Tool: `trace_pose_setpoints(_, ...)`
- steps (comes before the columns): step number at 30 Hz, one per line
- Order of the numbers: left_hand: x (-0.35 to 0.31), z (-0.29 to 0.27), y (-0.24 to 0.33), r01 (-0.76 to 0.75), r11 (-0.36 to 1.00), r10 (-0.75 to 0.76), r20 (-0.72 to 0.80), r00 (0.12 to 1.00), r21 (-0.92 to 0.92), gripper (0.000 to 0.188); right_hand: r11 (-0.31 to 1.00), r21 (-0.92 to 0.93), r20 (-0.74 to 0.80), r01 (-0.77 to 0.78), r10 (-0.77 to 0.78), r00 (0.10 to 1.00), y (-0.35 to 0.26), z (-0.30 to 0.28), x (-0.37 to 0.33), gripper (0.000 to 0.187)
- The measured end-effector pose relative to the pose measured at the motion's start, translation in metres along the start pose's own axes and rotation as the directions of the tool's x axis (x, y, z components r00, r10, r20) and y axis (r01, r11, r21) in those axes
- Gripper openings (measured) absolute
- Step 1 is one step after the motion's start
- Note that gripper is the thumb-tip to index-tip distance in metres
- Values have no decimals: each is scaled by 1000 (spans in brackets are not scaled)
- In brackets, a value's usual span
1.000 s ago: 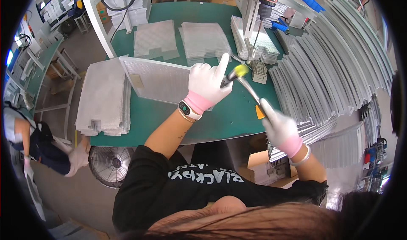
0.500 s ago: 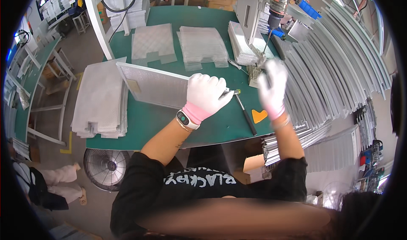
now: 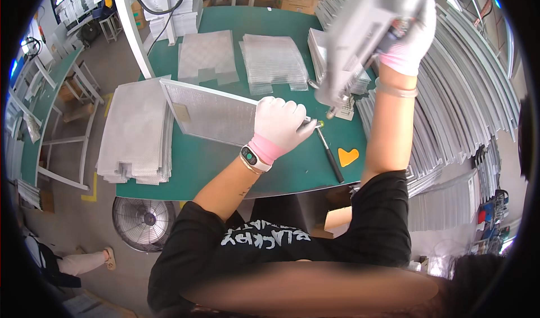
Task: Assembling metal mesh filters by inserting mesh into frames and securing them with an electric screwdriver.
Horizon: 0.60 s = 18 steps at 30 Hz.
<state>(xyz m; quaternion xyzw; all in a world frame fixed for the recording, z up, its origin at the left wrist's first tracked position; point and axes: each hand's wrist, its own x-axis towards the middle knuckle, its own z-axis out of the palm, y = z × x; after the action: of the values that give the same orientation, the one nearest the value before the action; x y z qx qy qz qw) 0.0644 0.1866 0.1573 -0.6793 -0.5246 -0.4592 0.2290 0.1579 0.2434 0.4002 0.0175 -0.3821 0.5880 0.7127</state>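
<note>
My left hand (image 3: 281,121), in a white glove with a pink cuff, is closed on the near right end of a framed mesh panel (image 3: 216,113). The panel stands tilted on edge on the green table. My right hand (image 3: 416,39), also gloved, is raised at the upper right, wrapped round a grey power tool (image 3: 360,42). Motion smears the tool; its narrow nose points down toward the table, right of my left hand. Just beyond my left thumb lies a hammer (image 3: 332,158) with a black handle. Beside it is a yellow heart-shaped scraper (image 3: 349,157).
Mesh sheets lie in a stack (image 3: 135,132) at the left and in two piles (image 3: 207,56) (image 3: 274,62) farther back on the green table (image 3: 225,177). Long metal profiles (image 3: 461,87) crowd the right side. A floor fan (image 3: 144,219) stands below the table's left front edge.
My right hand has risen up and to the right and now holds the grey power tool. The hanging dark-and-orange tool no longer shows. My left hand stays on the panel.
</note>
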Motion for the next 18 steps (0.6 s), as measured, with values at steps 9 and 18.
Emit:
trace_pose_setpoints(9, 0, 2, 2, -25, 1000, 25, -32, 999, 0, 30, 983, -75, 216, 168, -148, 965, -9, -35, 12, 31)
trace_pose_setpoints(18, 1, 1, 4, -21, 1000, 21, -36, 999, -12, 21, 968, -241, 265, 67, -1, 964, 13, -50, -4, 27)
